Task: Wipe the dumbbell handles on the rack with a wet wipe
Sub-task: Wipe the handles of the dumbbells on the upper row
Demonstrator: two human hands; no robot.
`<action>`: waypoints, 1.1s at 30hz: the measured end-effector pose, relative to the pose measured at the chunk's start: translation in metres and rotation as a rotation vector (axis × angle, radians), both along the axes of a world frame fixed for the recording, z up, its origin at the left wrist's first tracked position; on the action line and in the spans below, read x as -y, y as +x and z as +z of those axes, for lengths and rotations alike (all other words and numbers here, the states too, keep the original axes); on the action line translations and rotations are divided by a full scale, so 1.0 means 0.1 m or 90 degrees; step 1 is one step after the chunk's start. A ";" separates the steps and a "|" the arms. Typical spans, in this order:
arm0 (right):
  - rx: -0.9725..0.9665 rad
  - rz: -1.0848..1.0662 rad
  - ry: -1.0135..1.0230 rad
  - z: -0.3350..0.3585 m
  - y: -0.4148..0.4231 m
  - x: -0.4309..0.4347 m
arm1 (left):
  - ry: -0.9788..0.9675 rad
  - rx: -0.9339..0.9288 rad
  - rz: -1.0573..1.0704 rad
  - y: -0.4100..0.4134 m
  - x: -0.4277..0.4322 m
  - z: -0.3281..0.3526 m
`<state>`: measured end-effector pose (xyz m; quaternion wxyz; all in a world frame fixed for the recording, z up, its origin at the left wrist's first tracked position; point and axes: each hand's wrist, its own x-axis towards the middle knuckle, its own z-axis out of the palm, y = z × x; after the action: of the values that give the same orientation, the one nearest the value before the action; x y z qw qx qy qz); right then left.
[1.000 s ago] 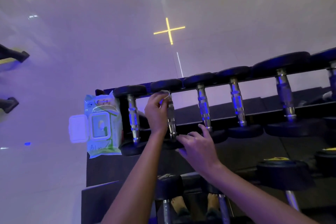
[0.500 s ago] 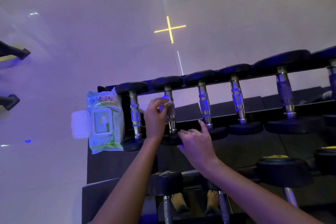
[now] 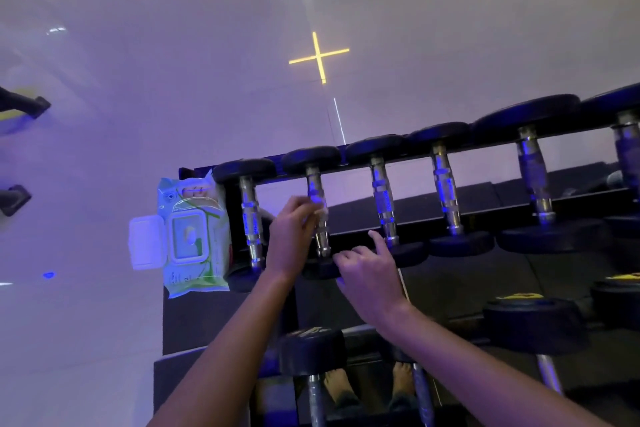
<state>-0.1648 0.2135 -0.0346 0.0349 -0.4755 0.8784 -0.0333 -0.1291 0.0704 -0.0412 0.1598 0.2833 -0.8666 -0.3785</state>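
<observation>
A black rack (image 3: 485, 140) holds a row of dumbbells with chrome handles and black heads. My left hand (image 3: 291, 236) grips the handle of the second dumbbell from the left (image 3: 317, 191) with a white wet wipe (image 3: 322, 210) wrapped round it at mid-length. My right hand (image 3: 367, 274) rests with spread fingers on that dumbbell's near black head (image 3: 320, 269), its index finger pointing toward the third dumbbell (image 3: 382, 204). The first dumbbell (image 3: 251, 218) stands just left of my left hand.
An open green-and-white wet wipe pack (image 3: 187, 236) lies at the rack's left end, lid flipped left. More dumbbells (image 3: 533, 326) sit on a lower tier. Bare feet (image 3: 341, 388) show below. A pale floor with a yellow cross (image 3: 318, 57) lies beyond.
My left hand with the wipe has slid down the second handle from near the far head toward its middle. My right hand has stayed on the near head.
</observation>
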 end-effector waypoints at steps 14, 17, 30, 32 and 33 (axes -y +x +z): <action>0.052 0.038 0.115 -0.04 -0.21 0.06 | 0.037 0.002 0.024 -0.02 0.00 -0.01; 0.063 0.048 -0.021 -0.03 -0.08 -0.05 | 0.105 0.048 0.008 0.29 -0.13 -0.08; 0.088 0.060 0.185 -0.01 -0.29 0.10 | 0.082 0.039 0.034 0.06 0.07 0.03; 0.022 0.067 0.111 0.04 -0.17 0.07 | 0.073 0.077 -0.015 0.25 -0.05 0.02; 0.018 0.063 0.072 0.05 -0.15 0.06 | 0.073 0.086 -0.032 0.26 -0.07 0.02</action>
<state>-0.1801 0.2075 -0.0296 0.0759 -0.5149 0.8538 0.0112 -0.1027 0.0770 -0.0388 0.0747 0.2948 -0.8593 -0.4112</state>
